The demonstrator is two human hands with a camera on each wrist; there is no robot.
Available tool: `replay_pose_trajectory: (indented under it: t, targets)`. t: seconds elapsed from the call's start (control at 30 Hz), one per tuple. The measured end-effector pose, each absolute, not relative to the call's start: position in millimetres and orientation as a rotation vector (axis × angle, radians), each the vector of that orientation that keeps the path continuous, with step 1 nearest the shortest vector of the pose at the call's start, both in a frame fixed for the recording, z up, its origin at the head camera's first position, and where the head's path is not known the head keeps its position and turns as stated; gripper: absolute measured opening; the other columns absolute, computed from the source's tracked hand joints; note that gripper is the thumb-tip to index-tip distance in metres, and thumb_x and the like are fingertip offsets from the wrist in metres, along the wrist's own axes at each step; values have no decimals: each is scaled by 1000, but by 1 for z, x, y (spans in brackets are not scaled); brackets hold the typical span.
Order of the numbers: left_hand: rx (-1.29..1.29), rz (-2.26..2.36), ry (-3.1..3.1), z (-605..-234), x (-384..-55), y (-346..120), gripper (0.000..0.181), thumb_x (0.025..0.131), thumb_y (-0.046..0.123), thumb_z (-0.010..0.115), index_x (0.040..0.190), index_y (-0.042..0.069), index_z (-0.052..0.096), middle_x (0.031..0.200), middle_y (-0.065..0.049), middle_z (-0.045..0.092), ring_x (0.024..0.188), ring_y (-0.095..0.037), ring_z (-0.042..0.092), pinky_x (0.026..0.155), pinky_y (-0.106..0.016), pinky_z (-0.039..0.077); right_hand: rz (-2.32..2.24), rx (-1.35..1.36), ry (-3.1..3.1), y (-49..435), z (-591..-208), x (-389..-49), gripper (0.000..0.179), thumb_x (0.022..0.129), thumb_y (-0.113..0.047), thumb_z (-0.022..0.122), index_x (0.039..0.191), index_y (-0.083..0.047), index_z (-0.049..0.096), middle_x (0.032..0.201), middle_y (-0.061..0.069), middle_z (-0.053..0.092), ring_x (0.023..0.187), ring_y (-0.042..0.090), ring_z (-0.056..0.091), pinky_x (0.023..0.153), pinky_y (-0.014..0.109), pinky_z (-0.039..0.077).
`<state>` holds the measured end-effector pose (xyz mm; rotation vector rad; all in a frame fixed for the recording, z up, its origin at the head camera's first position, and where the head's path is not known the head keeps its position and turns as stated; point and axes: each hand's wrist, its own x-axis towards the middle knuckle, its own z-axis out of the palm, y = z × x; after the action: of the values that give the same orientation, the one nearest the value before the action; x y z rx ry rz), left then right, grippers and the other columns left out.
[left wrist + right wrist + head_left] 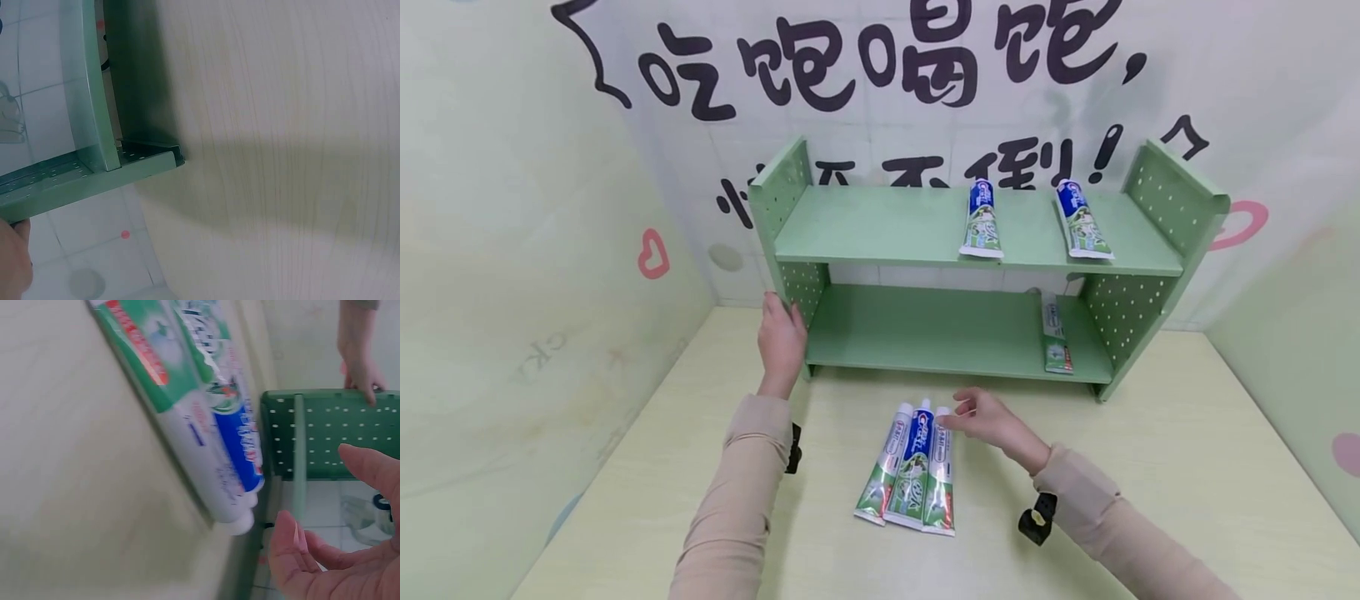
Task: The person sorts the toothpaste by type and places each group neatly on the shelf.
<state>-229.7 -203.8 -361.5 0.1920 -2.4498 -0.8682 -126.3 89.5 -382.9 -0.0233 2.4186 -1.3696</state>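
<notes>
The left hand grips the left side of the rack; the right hand's parted fingers hover by three toothpaste tubes, midway between the surface's side edges; such tight packing might drag a neighbour along

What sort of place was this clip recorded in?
Probably a staged tabletop booth: a small green shelf holding a few toothpaste tubes stands on a pale wood-grain table, closed in by walls printed with large lettering and hearts.

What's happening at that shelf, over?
Left grip holding the green shelf. Right grip empty, beside three flat-lying toothpaste tubes. Nothing visible blocking the tubes.
</notes>
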Motion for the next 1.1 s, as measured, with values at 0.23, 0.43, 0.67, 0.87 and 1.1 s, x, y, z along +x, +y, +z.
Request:
replay_pose_trajectory:
  t: [0.23, 0.43, 0.67, 0.87, 1.1]
  targets:
    - [188, -861, -2437, -362, -229, -203, 32, 97, 19, 40, 119, -4, 36, 105, -23, 53, 85, -40, 60, 70, -46, 53, -1392, 48, 2387, 87, -406, -124, 58, 78, -19, 69, 121, 11, 43, 105, 20, 54, 83, 22, 55, 72, 33, 54]
    - [185, -859, -2443, -362, -227, -203, 33, 98, 19, 40, 120, -5, 36, 105, -23, 52, 85, -40, 60, 70, -46, 53, -1395, 89, 2365, 83, -423, -117, 55, 76, -11, 68, 118, 13, 41, 94, 16, 55, 73, 18, 54, 64, 28, 53]
    - [185, -859, -2433, -363, -225, -203, 31, 97, 18, 41, 117, -5, 37, 103, -22, 52, 83, -38, 60, 69, -44, 54, -1390, 93, 2337, 72, -433, -113, 51, 77, -8, 68, 115, 12, 40, 88, 16, 56, 69, 18, 58, 58, 27, 55]
    - [188, -867, -2440, -364, -225, -203, 31, 97, 18, 40, 118, -5, 37, 106, -23, 53, 85, -39, 60, 71, -44, 55, -1388, 75, 2303, 66, -430, -109, 40, 79, -7, 64, 107, 11, 43, 89, 19, 60, 65, 18, 62, 56, 29, 57]
    - [185, -862, -2445, -360, -227, -203, 31, 97, 18, 40, 119, -4, 36, 108, -23, 52, 89, -40, 60, 72, -46, 54, -1305, 2, 2436, 59, -430, -109, 55, 79, -6, 64, 116, 19, 31, 82, 18, 55, 59, 18, 57, 50, 27, 53]
